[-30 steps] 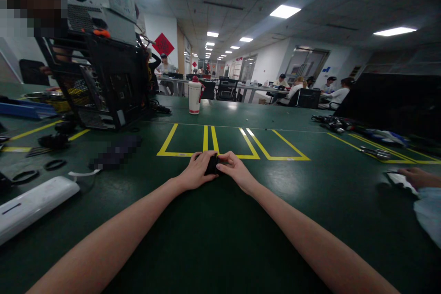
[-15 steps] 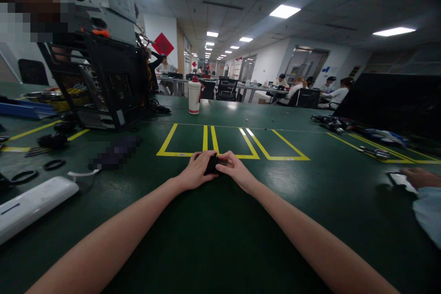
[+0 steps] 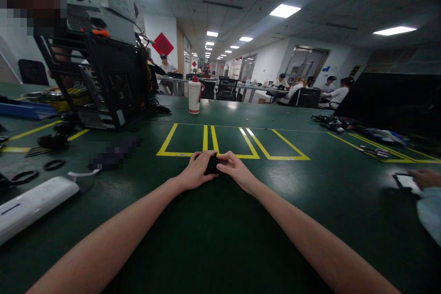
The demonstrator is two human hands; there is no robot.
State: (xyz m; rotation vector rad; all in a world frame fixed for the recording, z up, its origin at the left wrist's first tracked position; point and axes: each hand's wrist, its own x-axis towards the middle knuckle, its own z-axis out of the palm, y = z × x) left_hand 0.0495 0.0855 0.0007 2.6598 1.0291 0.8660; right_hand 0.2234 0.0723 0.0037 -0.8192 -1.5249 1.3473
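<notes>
Black object (image 3: 212, 164), probably light, rigid; best held by its sides. Clasped in partly closed left hand (image 3: 195, 172); right hand (image 3: 235, 168) curled alongside, can't tell if gripping.

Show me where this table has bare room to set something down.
Bare tabletop shows inside the central yellow tape outlines and between the right hand and the co-worker's hand. It is crowded at left, around the computer case and white device.
</notes>
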